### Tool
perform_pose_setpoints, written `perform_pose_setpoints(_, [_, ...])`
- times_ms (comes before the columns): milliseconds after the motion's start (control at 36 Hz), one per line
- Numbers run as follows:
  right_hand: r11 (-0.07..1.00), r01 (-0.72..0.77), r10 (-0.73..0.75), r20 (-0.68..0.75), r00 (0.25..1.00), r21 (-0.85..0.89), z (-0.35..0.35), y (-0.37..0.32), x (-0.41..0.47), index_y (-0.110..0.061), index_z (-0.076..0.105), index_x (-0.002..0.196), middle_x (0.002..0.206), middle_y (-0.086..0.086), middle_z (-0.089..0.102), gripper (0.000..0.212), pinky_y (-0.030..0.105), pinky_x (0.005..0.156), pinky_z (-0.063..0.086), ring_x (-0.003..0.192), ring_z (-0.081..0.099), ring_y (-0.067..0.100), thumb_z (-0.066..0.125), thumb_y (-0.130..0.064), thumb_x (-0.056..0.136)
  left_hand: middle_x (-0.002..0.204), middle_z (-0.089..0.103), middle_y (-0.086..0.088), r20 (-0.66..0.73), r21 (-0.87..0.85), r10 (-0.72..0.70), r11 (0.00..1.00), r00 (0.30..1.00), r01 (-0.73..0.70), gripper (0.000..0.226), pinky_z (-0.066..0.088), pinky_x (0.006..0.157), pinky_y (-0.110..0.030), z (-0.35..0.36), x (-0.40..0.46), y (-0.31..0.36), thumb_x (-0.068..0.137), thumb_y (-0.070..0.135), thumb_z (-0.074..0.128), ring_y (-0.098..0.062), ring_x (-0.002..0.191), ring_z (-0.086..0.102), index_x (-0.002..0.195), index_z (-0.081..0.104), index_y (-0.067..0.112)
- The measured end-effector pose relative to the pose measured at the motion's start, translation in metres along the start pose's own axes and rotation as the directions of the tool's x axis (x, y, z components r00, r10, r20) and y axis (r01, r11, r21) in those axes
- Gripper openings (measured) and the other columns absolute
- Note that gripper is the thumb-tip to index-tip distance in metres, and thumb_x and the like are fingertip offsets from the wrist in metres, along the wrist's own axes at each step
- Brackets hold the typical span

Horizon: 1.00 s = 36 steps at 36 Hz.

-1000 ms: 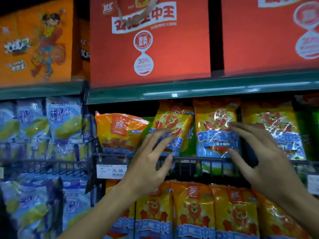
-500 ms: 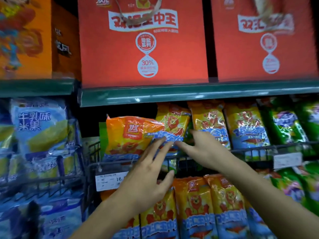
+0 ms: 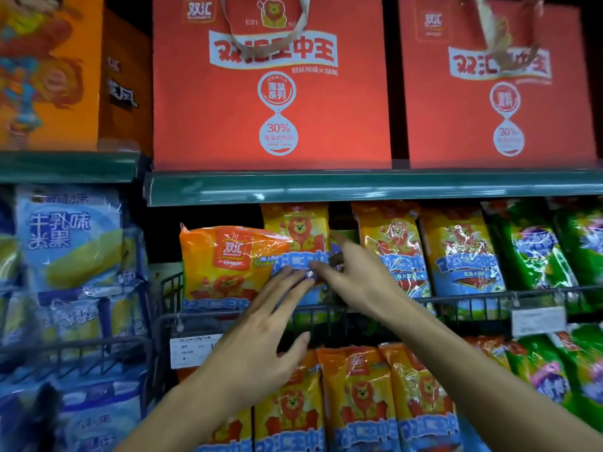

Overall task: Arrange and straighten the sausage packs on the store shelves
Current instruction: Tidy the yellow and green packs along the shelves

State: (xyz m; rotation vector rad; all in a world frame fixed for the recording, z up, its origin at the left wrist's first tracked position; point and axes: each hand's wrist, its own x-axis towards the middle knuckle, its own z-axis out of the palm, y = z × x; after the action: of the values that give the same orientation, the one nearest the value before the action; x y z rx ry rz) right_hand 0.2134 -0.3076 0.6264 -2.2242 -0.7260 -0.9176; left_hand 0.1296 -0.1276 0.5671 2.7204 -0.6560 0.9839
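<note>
- The yellow sausage pack [image 3: 298, 243] stands in the middle wire rack [image 3: 456, 296], just under the green shelf edge [image 3: 359, 187], second from the left.
- It stands upright with its long axis vertical and its lion face turned outward. The orange pack [image 3: 225, 262] beside it lies sideways and overlaps its left edge.
- It looks light, and the glossy film is likely slippery and soft between the stiff sausages, so gripping both side edges seems safest.
- The left hand [image 3: 257, 340] has straight, spread fingers, with tips touching the pack's lower front.
- The right hand [image 3: 355, 275] reaches for the pack's right edge with fingers extended and slightly parted, and it is not yet gripping.
</note>
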Motion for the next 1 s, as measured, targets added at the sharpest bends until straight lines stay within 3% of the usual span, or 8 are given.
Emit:
perform_pose_setpoints(111, [0.99,0.057,-0.066,-0.071,0.995,-0.132,-0.013,0.0,0.008,-0.03,0.031,0.154,0.095,-0.001,0.073,0.071,0.043,0.078,0.057,0.088,0.069,0.023,0.055,-0.061,0.095,0.161,-0.014,0.034,-0.013,0.017,0.011,1.0,1.0,-0.011,0.069,0.001,0.125,-0.023,0.002,0.002,0.002,0.105,0.046,0.043,0.012,0.145,-0.025,0.16,0.002,0.042])
perform_pose_setpoints(222, [0.966,0.018,-0.001,0.066,0.998,-0.257,-0.016,0.008,0.005,-0.018,0.055,0.125,0.086,0.003,0.067,0.049,0.042,0.074,0.055,0.08,0.064,0.025,0.051,-0.059,0.098,0.161,-0.016,0.033,-0.004,0.038,-0.023,0.999,1.0,0.023,0.067,0.003,0.128,-0.032,0.006,0.005,0.005,0.105,0.049,0.042,0.011,0.144,-0.029,0.16,0.002,0.043])
perform_pose_setpoints(306, [0.961,0.018,0.006,0.086,0.996,-0.275,-0.014,0.019,-0.002,-0.018,0.049,0.123,0.081,0.003,0.062,0.048,0.043,0.07,0.056,0.074,0.061,0.023,0.045,-0.06,0.1,0.159,-0.023,0.033,0.018,0.087,-0.052,0.995,0.999,0.05,0.067,0.005,0.129,-0.04,0.009,0.007,0.006,0.105,0.052,0.038,0.009,0.143,-0.034,0.158,-0.003,0.046])
perform_pose_setpoints(639, [0.957,0.042,-0.009,0.116,0.993,-0.286,-0.018,0.016,-0.01,-0.015,0.035,0.141,0.087,0.008,0.055,0.052,0.026,0.054,0.035,0.074,0.055,0.025,0.044,-0.05,0.103,0.146,-0.049,0.032,0.027,0.235,-0.03,0.972,0.999,0.023,0.069,-0.001,0.116,-0.026,0.004,0.019,0.016,0.102,0.062,0.019,0.005,0.138,-0.044,0.156,-0.02,0.042])
perform_pose_setpoints(750, [0.933,0.075,-0.032,0.128,0.991,-0.352,-0.018,0.01,-0.02,-0.014,0.015,0.156,0.112,0.01,0.059,0.068,0.038,0.073,0.055,0.089,0.064,0.026,0.046,-0.045,0.104,0.147,-0.049,0.03,0.045,0.259,-0.042,0.965,0.998,0.029,0.07,0.015,0.122,-0.03,0.004,0.025,0.017,0.103,0.062,0.019,0.005,0.137,-0.045,0.159,-0.016,0.038])
perform_pose_setpoints(833, [0.889,0.144,-0.134,0.053,0.99,-0.435,-0.014,0.011,-0.037,-0.015,0.009,0.16,0.164,0.004,0.023,0.078,0.036,0.099,0.052,0.138,0.045,0.024,0.045,-0.052,0.102,0.152,-0.047,0.026,0.059,0.292,-0.006,0.956,0.998,-0.011,0.072,0.008,0.122,-0.031,0.006,0.023,0.012,0.102,0.064,0.019,0.001,0.14,-0.045,0.159,-0.015,0.037])
perform_pose_setpoints(917, [0.859,0.254,-0.333,-0.109,0.937,-0.444,-0.01,0.023,-0.042,-0.015,0.029,0.157,0.163,0.0,0.03,0.071,0.032,0.107,0.043,0.149,0.031,0.019,0.044,-0.056,0.1,0.16,-0.037,0.02,0.018,0.324,0.049,0.945,0.999,-0.053,0.071,-0.008,0.124,-0.033,0.014,0.018,0.001,0.104,0.063,0.023,-0.005,0.146,-0.038,0.161,-0.01,0.036])
perform_pose_setpoints(1000, [0.856,0.322,-0.378,-0.064,0.924,-0.404,-0.004,0.039,-0.043,-0.022,0.029,0.159,0.166,-0.007,0.023,0.066,0.031,0.118,0.024,0.155,0.016,0.011,0.034,-0.056,0.103,0.17,-0.016,0.008,-0.035,0.397,0.083,0.916,0.996,-0.063,0.073,-0.006,0.124,-0.036,0.024,0.016,-0.007,0.104,0.062,0.027,-0.013,0.155,-0.02,0.163,0.0,0.029])
